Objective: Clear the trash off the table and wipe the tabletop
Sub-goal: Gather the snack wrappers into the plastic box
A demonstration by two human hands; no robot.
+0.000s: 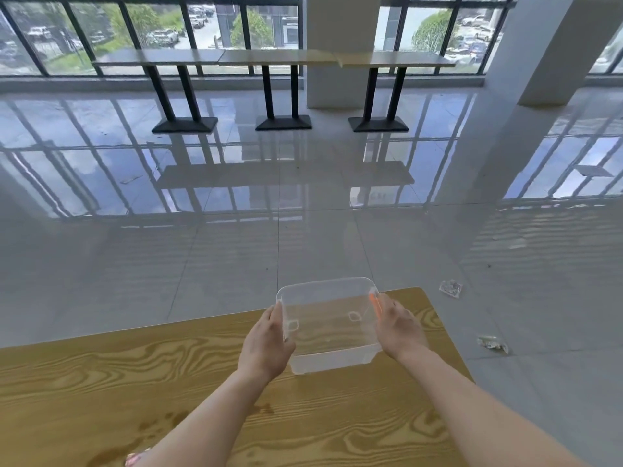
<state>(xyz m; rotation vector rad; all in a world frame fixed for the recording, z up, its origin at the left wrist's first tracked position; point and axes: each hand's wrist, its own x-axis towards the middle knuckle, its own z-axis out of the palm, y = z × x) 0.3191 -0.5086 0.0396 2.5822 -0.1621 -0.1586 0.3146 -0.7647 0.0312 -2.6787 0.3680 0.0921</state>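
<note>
Left hand (266, 345), right hand (399, 328) (arms outstretched) grip bin (332, 326).

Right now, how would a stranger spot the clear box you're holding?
Start at the yellowish wood-grain table nearest the camera. Near its far right corner, the left hand and right hand grip a clear rectangular plastic tub by its sides. No other container is in view; an orange strip marks its right rim.

I stand in what looks like a large canteen or office hall: glossy pale floor tiles (236, 264), a row of long tables (269, 57) on black pedestal bases (283, 122) along tall windows (151, 25) overlooking parked cars (165, 37).
</note>
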